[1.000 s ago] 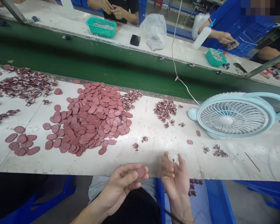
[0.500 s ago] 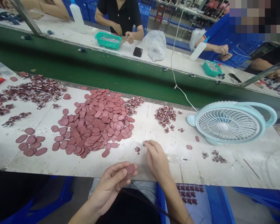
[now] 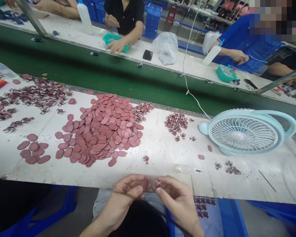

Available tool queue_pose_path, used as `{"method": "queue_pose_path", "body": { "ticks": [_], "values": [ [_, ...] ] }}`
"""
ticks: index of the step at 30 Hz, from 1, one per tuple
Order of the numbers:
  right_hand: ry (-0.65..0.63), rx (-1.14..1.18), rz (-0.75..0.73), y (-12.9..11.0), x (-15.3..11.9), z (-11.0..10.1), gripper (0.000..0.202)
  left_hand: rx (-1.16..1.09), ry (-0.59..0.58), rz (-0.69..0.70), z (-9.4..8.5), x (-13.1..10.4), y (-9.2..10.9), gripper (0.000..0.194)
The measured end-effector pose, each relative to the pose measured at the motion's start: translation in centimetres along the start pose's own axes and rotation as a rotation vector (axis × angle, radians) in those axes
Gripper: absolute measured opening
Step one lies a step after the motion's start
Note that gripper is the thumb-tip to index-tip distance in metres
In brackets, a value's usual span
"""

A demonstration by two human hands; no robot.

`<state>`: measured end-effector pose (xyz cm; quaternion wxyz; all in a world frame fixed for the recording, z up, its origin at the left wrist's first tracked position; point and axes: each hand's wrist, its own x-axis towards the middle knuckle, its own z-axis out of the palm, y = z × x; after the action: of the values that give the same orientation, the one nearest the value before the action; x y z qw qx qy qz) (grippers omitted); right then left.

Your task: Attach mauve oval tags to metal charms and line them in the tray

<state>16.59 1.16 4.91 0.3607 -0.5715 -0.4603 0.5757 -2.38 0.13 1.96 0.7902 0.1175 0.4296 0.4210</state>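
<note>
Between the thumb and fingers of my left hand [image 3: 128,194] is a reddish-brown oval disc [image 3: 145,184], tilted up near the table's front edge. Close beside it, my right hand [image 3: 176,197] pinches a small brown-and-white figure-shaped piece [image 3: 158,183]. The two pieces are almost side by side; whether they touch I cannot tell. A single similar small piece [image 3: 146,159] lies on the table just beyond my hands. Further left spreads a large heap of oval discs [image 3: 101,131].
A light-blue fan [image 3: 244,131] stands at the right, its white cord [image 3: 197,103] running upward. A clear bottle with a dark tip [image 3: 185,169] lies near my right hand. Below the table edge is a blue bin [image 3: 233,217] with rows of pieces. Co-workers sit across the green belt [image 3: 113,70].
My right hand has drawn back toward my left hand, carrying a small figure-shaped piece off the table. My left hand has moved slightly right with the disc. A co-worker opposite has reached forward.
</note>
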Motion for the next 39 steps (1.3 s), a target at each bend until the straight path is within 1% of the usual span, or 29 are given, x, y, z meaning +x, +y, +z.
{"method": "queue_pose_path", "body": {
  "ticks": [2, 3, 6, 9, 11, 14, 18, 21, 25, 28, 33, 39],
  "values": [
    [0.022, 0.009, -0.024, 0.2, -1.0, 0.7, 0.012, 0.028, -0.027, 0.03, 0.3, 0.1, -0.3, 0.019],
    [0.035, 0.007, -0.026, 0.3, -1.2, 0.9, 0.011, 0.038, -0.041, 0.046, 0.4, 0.1, -0.4, 0.018],
    [0.041, 0.025, 0.015, 0.6, -1.2, 1.1, 0.014, 0.055, -0.092, 0.076, 0.6, 0.2, -0.5, 0.016],
    [0.014, 0.035, 0.045, 0.5, -0.9, 0.8, 0.014, 0.08, -0.119, 0.094, 0.6, 0.3, -0.7, 0.01],
    [0.003, 0.039, 0.049, 0.5, -0.9, 0.7, 0.015, 0.109, -0.113, 0.114, 0.6, 0.4, -0.8, 0.005],
    [-0.022, 0.089, 0.069, 0.3, -0.8, 0.7, 0.015, 0.135, -0.08, 0.135, 0.7, 0.4, -0.8, 0.008],
    [-0.068, 0.169, 0.11, -0.1, -0.7, 0.7, 0.012, 0.149, -0.044, 0.129, 1.0, 0.2, -0.7, 0.01],
    [-0.079, 0.186, 0.111, -0.1, -0.6, 0.5, 0.011, 0.161, -0.044, 0.132, 1.1, 0.1, -0.7, 0.011],
    [-0.071, 0.113, 0.042, 0.0, -0.7, 0.1, 0.009, 0.161, -0.083, 0.144, 1.1, 0.1, -1.0, 0.01],
    [-0.052, 0.031, -0.009, 0.0, -0.9, 0.0, 0.01, 0.18, -0.072, 0.137, 1.2, 0.0, -1.1, 0.013],
    [-0.033, 0.132, -0.009, 0.1, -1.0, 0.4, 0.01, 0.167, -0.036, 0.148, 1.5, -0.2, -1.1, 0.013],
    [0.008, 0.202, 0.01, 0.3, -0.6, 1.3, 0.012, 0.162, -0.002, 0.181, 1.9, -0.1, -1.0, 0.011]
  ]
}}
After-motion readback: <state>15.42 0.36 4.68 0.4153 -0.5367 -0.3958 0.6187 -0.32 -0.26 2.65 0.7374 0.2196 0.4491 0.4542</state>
